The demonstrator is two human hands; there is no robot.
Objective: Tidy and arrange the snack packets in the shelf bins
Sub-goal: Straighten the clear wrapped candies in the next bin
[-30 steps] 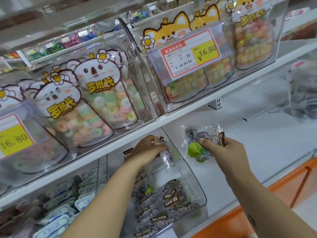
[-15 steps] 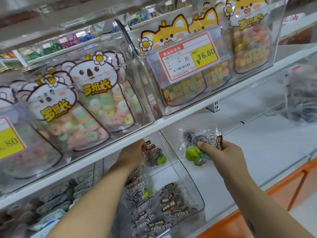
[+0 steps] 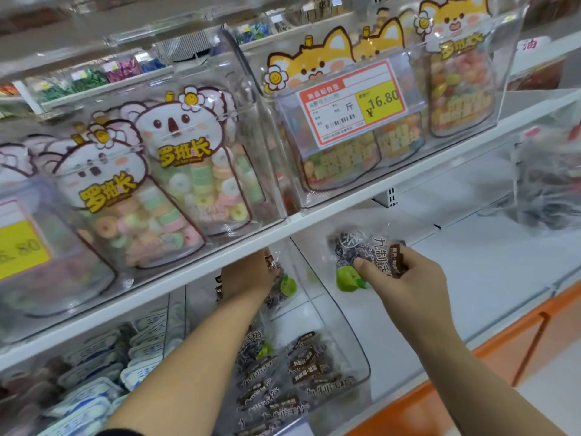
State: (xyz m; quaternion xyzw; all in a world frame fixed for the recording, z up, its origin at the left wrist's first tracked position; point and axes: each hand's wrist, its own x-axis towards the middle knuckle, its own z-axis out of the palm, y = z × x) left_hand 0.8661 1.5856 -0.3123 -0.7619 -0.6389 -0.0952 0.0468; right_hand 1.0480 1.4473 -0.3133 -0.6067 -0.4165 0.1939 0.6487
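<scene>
The right hand hangs at four o'clock in the view, above the bare white lower shelf. Its thumb and curled fingers pinch a dark packet printed with a green fruit. That packet is in the air, just to the right of the clear bin. The left hand, at seven o'clock, reaches under the edge of the upper shelf into the back of the bin. Its fingers are curled on the top of a second packet, though the fingertips are mostly hidden behind the hand. More dark packets lie heaped in the front of the bin at six o'clock. Blue and white packets fill the next bin at eight o'clock. On the upper shelf, bags of candy rings stand at ten o'clock and a price tag hangs at one o'clock.
</scene>
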